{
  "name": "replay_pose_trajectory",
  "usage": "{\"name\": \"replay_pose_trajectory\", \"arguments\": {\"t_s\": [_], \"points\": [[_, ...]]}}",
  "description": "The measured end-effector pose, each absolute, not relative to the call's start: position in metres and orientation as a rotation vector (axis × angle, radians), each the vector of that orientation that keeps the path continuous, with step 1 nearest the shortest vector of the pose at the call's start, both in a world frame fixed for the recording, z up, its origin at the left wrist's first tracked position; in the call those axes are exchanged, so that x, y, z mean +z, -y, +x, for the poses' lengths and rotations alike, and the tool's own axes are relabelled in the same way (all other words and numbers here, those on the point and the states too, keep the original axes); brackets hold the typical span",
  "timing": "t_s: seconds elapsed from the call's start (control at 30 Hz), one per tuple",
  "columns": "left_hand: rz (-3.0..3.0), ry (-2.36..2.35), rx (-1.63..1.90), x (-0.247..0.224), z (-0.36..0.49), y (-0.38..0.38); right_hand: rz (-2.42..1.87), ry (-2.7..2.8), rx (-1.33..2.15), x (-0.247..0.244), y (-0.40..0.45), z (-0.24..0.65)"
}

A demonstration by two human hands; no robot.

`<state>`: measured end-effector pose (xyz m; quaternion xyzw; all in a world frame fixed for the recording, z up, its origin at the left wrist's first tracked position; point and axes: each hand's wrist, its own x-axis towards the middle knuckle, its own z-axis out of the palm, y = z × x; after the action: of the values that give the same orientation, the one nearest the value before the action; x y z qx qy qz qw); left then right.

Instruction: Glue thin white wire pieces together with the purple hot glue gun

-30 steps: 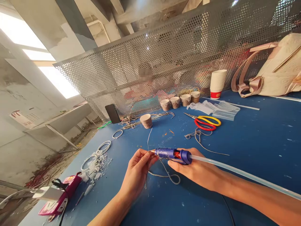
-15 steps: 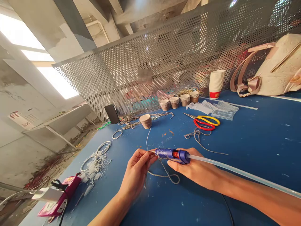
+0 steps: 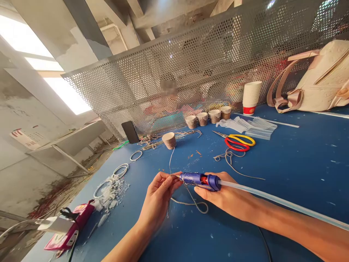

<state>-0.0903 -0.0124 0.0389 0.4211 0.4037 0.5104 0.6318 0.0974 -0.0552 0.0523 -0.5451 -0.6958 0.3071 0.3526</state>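
Observation:
My right hand (image 3: 223,194) is wrapped round a blue hot glue gun (image 3: 195,178), its nozzle pointing left. A long translucent glue stick (image 3: 261,194) sticks out of the gun's back and runs along my forearm. Pinched in the fingers of my left hand (image 3: 160,189), right at the nozzle, is a thin grey cord (image 3: 203,211); the spot where the two meet is mostly hidden by my fingers. The cord loops on the table below and one strand rises toward a small cord-wrapped cup (image 3: 169,140) beyond my hands.
Red-and-yellow-handled scissors (image 3: 240,142) lie right of centre beside loose cord. Several small cups (image 3: 202,119), stacked paper cups (image 3: 251,98), glue sticks (image 3: 259,127) and a bag (image 3: 319,80) line the back. White rings (image 3: 120,171), glue scraps (image 3: 111,196), a phone (image 3: 130,131) and a pink power strip (image 3: 73,229) are leftward.

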Motion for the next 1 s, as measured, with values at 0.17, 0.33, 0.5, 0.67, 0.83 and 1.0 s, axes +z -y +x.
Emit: {"name": "replay_pose_trajectory", "arguments": {"t_s": [0.17, 0.33, 0.5, 0.67, 0.83, 1.0], "points": [[0.994, -0.89, 1.167, 0.0388, -0.0883, 0.0136, -1.382, 1.797, 0.833, 0.0519, 0.0554, 0.0978], [0.982, -0.893, 1.171, 0.0391, -0.0914, 0.013, -1.405, 1.78, 0.879, 0.0552, 0.0545, 0.0972], [0.999, -0.876, 1.166, 0.0404, -0.0932, 0.0128, -1.394, 1.783, 0.835, 0.0547, 0.0547, 0.0972], [1.005, -0.861, 1.155, 0.0384, -0.0913, 0.0126, -1.376, 1.799, 0.802, 0.0516, 0.0558, 0.0974], [1.017, -0.824, 1.154, 0.0367, -0.0942, 0.0112, -1.371, 1.791, 0.786, 0.0497, 0.0539, 0.0981], [1.046, -0.799, 1.164, 0.0359, -0.0981, 0.0104, -1.353, 1.76, 0.779, 0.049, 0.0555, 0.0977]]}}
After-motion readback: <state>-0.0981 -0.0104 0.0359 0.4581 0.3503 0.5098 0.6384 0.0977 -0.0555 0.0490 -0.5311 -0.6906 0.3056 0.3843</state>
